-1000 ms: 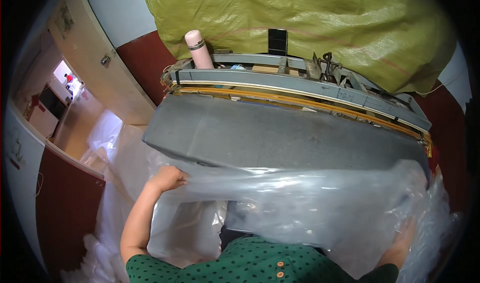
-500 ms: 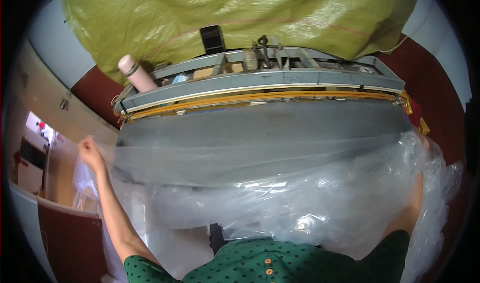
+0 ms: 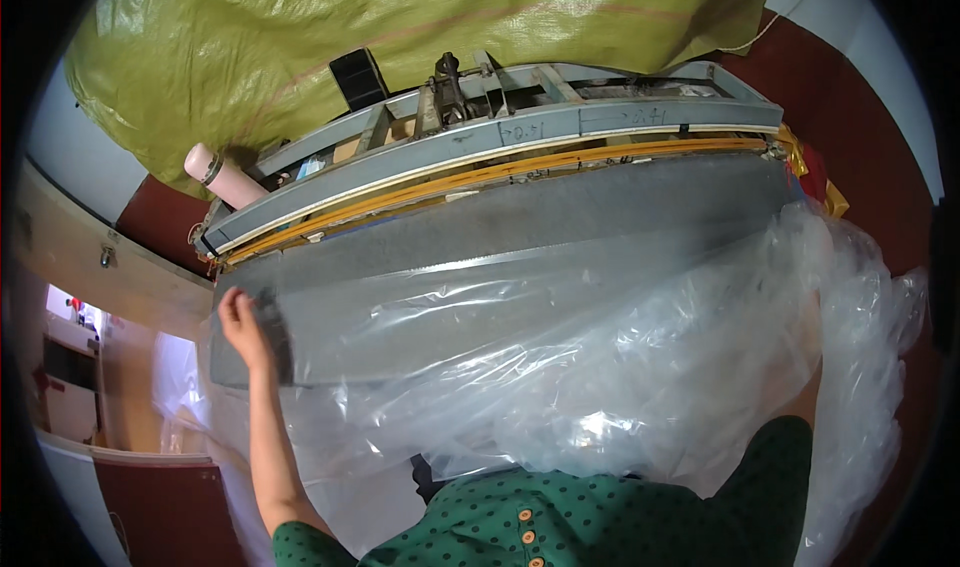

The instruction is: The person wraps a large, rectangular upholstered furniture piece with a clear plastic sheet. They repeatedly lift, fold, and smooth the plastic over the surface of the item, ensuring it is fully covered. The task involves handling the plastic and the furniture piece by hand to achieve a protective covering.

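A sheet of clear plastic film (image 3: 440, 317) lies over the near part of a long grey worktop (image 3: 560, 202). Its far edge runs slantwise across the surface, and loose folds drape toward my body. My left hand (image 3: 240, 325) is above the worktop's left end, fingers loosely bent and a little apart, with a dark shadow beside it. No film shows clearly between those fingers. On the right, a thick bunch of the film (image 3: 800, 257) covers my right hand, so its fingers are hidden; only the forearm shows dimly through the plastic.
Behind the worktop runs a grey metal frame (image 3: 440, 145) with orange strips (image 3: 440, 202) along it. A pink bottle (image 3: 225, 179), a black phone-like slab (image 3: 358, 80) and metal clamp parts (image 3: 450, 87) are there. Yellow-green woven sheeting (image 3: 420, 12) hangs beyond. An open door (image 3: 110, 237) is at left.
My left hand has come inward and down from beyond the left end to over the worktop. The film's far edge has settled onto the surface. The view has tilted.
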Demonstrator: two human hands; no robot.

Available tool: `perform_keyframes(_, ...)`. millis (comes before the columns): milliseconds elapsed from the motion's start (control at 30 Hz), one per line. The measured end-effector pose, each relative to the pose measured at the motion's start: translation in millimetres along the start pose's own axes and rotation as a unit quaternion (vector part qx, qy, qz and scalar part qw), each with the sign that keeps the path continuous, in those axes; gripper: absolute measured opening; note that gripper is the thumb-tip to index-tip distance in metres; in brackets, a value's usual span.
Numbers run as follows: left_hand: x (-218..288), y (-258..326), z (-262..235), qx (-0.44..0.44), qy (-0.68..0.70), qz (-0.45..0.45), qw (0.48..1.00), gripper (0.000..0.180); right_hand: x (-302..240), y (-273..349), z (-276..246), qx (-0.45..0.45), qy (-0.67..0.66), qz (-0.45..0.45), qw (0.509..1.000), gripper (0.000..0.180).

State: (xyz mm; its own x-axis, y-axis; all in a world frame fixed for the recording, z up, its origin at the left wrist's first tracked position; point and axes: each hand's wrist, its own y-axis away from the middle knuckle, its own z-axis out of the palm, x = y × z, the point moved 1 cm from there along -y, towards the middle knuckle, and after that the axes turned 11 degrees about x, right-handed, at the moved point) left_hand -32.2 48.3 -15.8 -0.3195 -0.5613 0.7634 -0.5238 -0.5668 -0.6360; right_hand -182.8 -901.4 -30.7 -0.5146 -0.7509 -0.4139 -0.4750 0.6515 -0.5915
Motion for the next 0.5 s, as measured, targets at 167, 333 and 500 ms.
perform_keyframes(167, 212.9, 135.0, 64.4, -0.524, 0.150, -0.052, 0.837, 0.050, -7.8, 19.0, -8.8, -0.018, -0.109, 0.021, 0.994, 0.023)
perform_keyframes(333, 306.9, 265.4, 101.2, -0.812, 0.338, -0.031, 0.475, 0.061, -39.7, 48.6, -21.6, -0.053, -0.246, 0.041, 0.967, 0.022)
perform_keyframes(500, 364.3, 309.7, 113.8, -0.876, 0.322, 0.162, 0.320, 0.029, -53.1, 77.1, -40.2, -0.089, -0.334, 0.075, 0.935, 0.022)
